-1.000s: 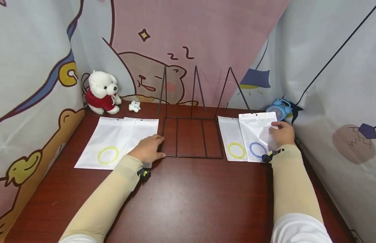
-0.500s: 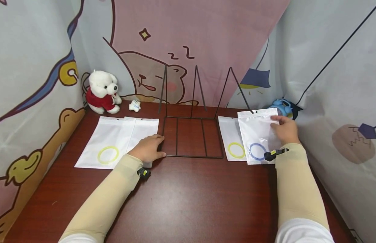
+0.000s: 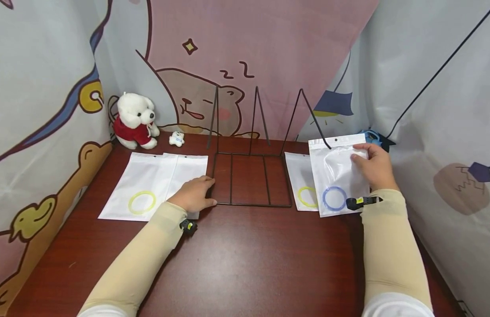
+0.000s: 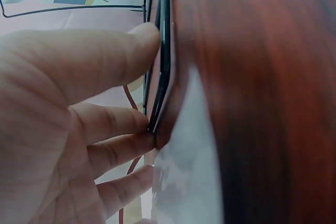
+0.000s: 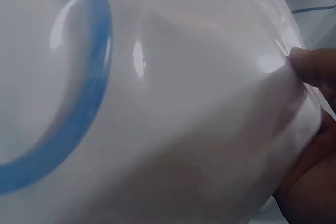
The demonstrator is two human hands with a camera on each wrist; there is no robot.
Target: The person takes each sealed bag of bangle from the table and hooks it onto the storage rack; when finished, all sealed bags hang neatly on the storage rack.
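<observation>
My right hand (image 3: 374,165) pinches the right edge of a white zip bag (image 3: 336,165) between thumb and fingers. The bag stands tilted up, and a blue ring (image 3: 334,199) shows through its glossy front. In the right wrist view, the thumb (image 5: 315,67) presses on the bag's edge. My left hand (image 3: 194,193) touches the left side of a black wire rack (image 3: 250,204). Its thumb and fingertips lie spread along the base rail (image 4: 165,51) in the left wrist view. Another bag with a yellow ring (image 3: 307,196) lies partly hidden behind the raised one.
Two overlapping white bags (image 3: 128,180) lie left of the rack, one with a yellow ring (image 3: 142,202). Three wire uprights rise from the rack's back. A white plush bear (image 3: 134,121), a tiny bear (image 3: 176,138) and a partly hidden blue clock (image 3: 372,137) stand behind.
My right hand has raised the blue-ring bag, tilting it upright and covering more of the clock and the bag behind. My left hand stays at the rack.
</observation>
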